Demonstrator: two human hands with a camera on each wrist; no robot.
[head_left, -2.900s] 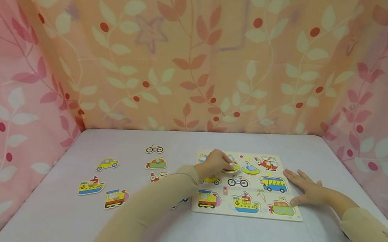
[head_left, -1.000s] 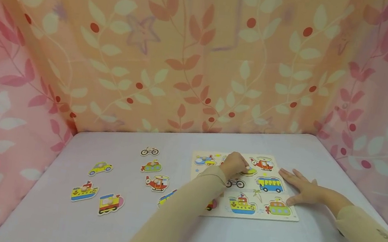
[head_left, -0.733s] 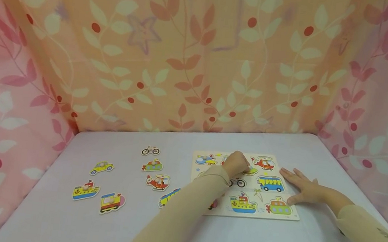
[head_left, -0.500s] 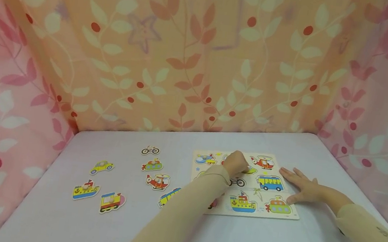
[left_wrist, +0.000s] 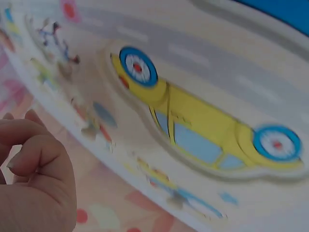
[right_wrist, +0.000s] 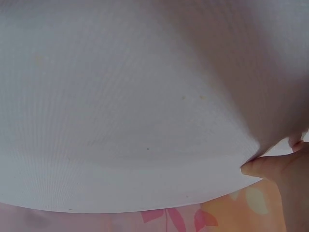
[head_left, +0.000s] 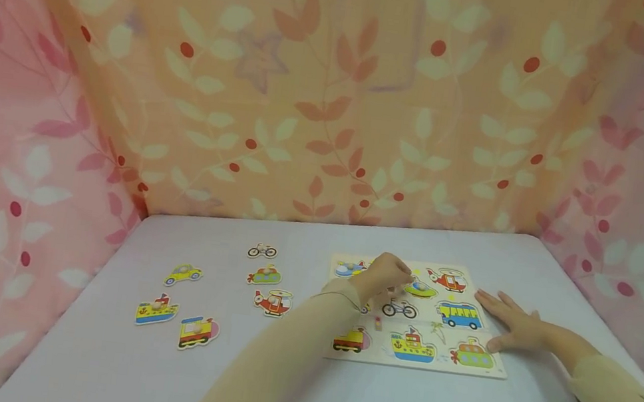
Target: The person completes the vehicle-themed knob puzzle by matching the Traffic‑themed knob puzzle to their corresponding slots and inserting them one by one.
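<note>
In the head view my left hand (head_left: 381, 279) hovers over the upper part of the wooden puzzle board (head_left: 398, 363), fingers curled loosely around nothing. Right beside its fingertips, a green-yellow flying saucer piece (head_left: 421, 289) with a knob sits in its place on the board. In the left wrist view that hand (left_wrist: 38, 176) is beside the board's edge, near the printed yellow car (left_wrist: 198, 121). My right hand (head_left: 518, 326) lies with spread, straight fingers at the board's right edge. Its thumb and a fingertip show in the right wrist view, against the white table cover.
Left of the board lie loose knobbed pieces: a bicycle (head_left: 262, 251), a submarine (head_left: 264, 275), a helicopter (head_left: 272, 302), a car (head_left: 183, 274), a ship (head_left: 156, 310) and a train (head_left: 198, 332). My left sleeve (head_left: 273, 356) crosses the front. Flowered curtains (head_left: 335, 95) enclose the table.
The left hand carried the flying saucer piece rightward to its outline, pressed it there, then let go and drew back left slightly. The right hand stayed at the board's edge. The head view shifted slightly.
</note>
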